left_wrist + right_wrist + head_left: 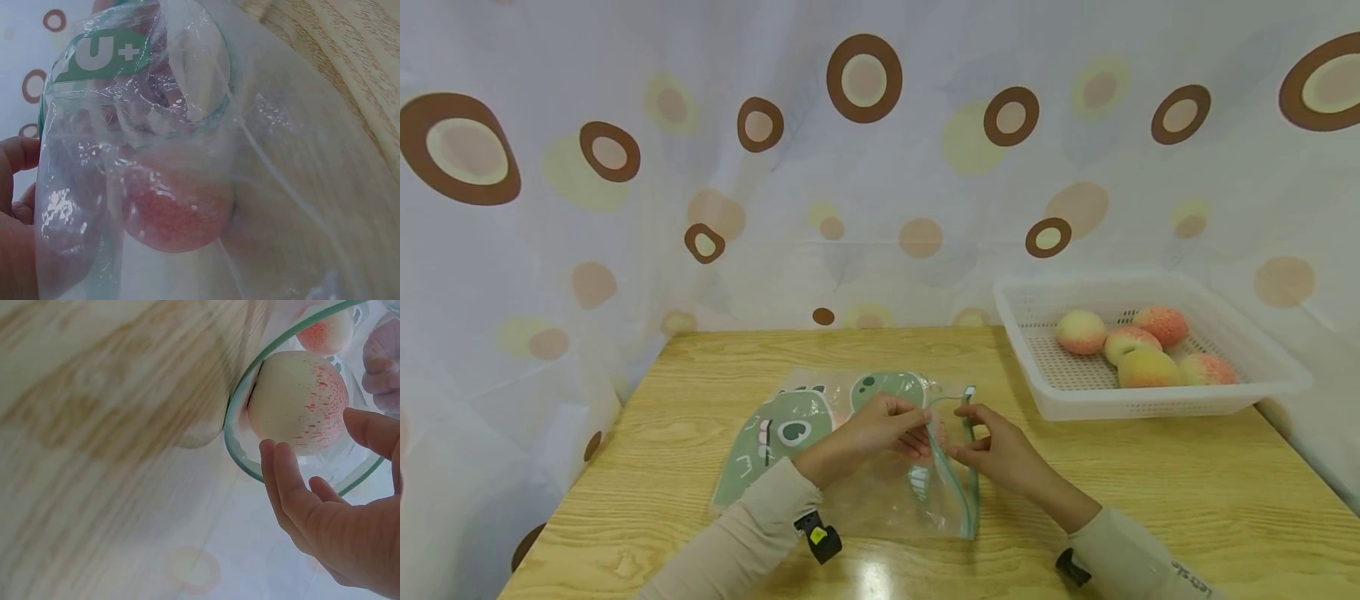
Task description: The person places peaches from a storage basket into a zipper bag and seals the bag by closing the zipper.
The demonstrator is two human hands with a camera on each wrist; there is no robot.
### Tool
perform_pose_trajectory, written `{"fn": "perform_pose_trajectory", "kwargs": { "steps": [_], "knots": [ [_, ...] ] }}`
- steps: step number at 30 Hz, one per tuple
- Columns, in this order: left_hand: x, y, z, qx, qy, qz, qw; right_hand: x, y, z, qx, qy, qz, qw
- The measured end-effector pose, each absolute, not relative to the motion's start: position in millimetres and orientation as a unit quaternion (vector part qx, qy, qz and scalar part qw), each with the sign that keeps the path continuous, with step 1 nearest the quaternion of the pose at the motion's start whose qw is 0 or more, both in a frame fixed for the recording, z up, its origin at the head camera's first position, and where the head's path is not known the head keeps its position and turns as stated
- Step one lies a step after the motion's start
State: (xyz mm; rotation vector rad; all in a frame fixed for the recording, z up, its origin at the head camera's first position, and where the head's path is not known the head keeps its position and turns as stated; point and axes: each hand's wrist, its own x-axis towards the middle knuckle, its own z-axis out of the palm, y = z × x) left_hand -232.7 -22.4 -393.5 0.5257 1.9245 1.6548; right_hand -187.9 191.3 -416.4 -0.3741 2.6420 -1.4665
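Note:
A clear zip bag (790,417) with green dinosaur prints lies on the table, its green-edged mouth facing right. My left hand (876,433) pinches the mouth's left edge between thumb and fingers. My right hand (1011,454) is at the opening, fingers extended and apart. In the right wrist view, a pale peach with red speckles (300,403) sits just inside the mouth, between that hand's thumb and fingertips. Another peach (325,330) shows deeper beyond it. Through the plastic, the left wrist view shows a reddish peach (178,206).
A white perforated basket (1045,400) stands at the back right of the wooden table (1105,517), with several peaches (1150,367) inside. Behind the table hangs a pale curtain (880,275) patterned with brown rings and coloured dots.

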Motion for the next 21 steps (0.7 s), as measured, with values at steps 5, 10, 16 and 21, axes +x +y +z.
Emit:
{"fn": "perform_pose_trajectory", "kwargs": {
  "steps": [5, 10, 16, 21],
  "knots": [
    [-233, -23, -394, 0.199, 0.715, 0.612, 0.272, -187, 192, -414, -0.130, 0.869, -0.475, 0.049],
    [-232, -23, -393, 0.200, 0.713, 0.615, 0.272, -187, 195, -407, -0.153, 0.872, -0.463, 0.054],
    [-232, -23, -393, 0.194, 0.714, 0.615, 0.273, -187, 203, -391, -0.175, 0.886, -0.426, 0.056],
    [-233, -22, -394, 0.193, 0.713, 0.616, 0.274, -187, 213, -368, -0.188, 0.900, -0.391, 0.053]
  ]
}}
